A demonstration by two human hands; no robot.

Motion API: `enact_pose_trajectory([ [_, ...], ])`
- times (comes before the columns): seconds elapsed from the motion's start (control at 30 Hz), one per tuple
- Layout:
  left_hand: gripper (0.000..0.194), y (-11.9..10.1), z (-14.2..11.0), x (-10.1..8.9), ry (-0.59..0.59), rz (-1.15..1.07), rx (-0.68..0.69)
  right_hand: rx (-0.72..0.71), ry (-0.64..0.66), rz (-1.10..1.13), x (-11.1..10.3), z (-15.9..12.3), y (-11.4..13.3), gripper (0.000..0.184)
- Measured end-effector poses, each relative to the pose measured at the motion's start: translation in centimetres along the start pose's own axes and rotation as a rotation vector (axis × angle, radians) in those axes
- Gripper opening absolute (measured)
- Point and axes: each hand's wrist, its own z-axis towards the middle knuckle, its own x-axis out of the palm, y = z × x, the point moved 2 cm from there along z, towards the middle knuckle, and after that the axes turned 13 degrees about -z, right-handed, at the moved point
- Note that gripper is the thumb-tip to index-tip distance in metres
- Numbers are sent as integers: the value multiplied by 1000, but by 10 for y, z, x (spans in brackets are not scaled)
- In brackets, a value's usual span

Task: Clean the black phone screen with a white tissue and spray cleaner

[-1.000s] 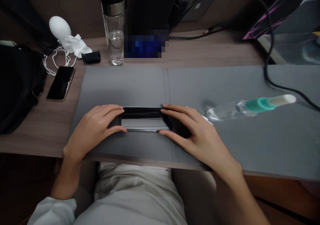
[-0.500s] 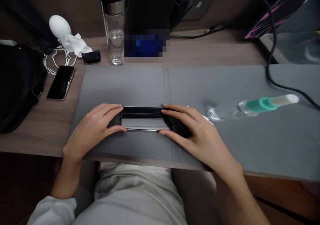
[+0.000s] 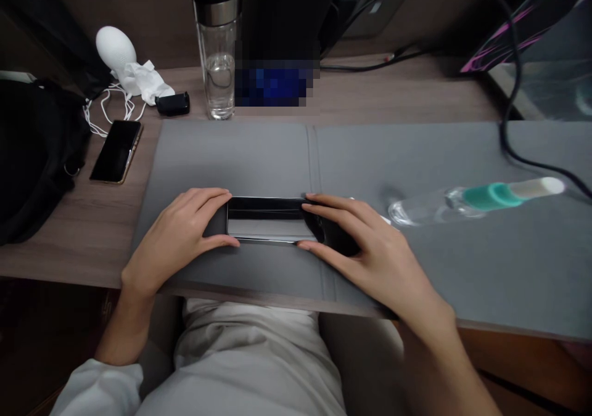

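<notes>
Black glossy rectangular slab [image 3: 266, 219], apparently a glass-faced smartphone, lies flat and lengthwise on a grey felt desk mat [image 3: 231, 157], near the mat's front edge. The person's left hand [image 3: 173, 237] holds its left end, with the fingers closed over the far long edge and the thumb against the near edge. The right hand [image 3: 365, 243] holds the right end the same way and hides part of it. The slab is judged to be light, stiff and slippery, with a face liable to scratching or cracking, so the long edges appear the safest hold. A clear plastic bottle with a teal collar [image 3: 490, 197] lies on the mat, right of the right hand. A second black smartphone [image 3: 115, 151] rests on the brown wood-laminate counter [image 3: 69, 262], left of the mat.
</notes>
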Motion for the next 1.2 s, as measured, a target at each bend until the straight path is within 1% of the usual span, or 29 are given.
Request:
enact_pose_trajectory([
  [0.37,66,0,0,0,19,-13,-16,0,11,0,1,0,-1,45],
  [0.5,67,-1,1,1,19,-11,-16,-2,16,-3,0,1,-1,43],
  [0.8,66,0,1,3,14,-12,-20,13,22,5,1,0,-3,45],
  [1.2,66,-1,2,4,11,0,2,25,40,16,1,-1,-2,46],
])
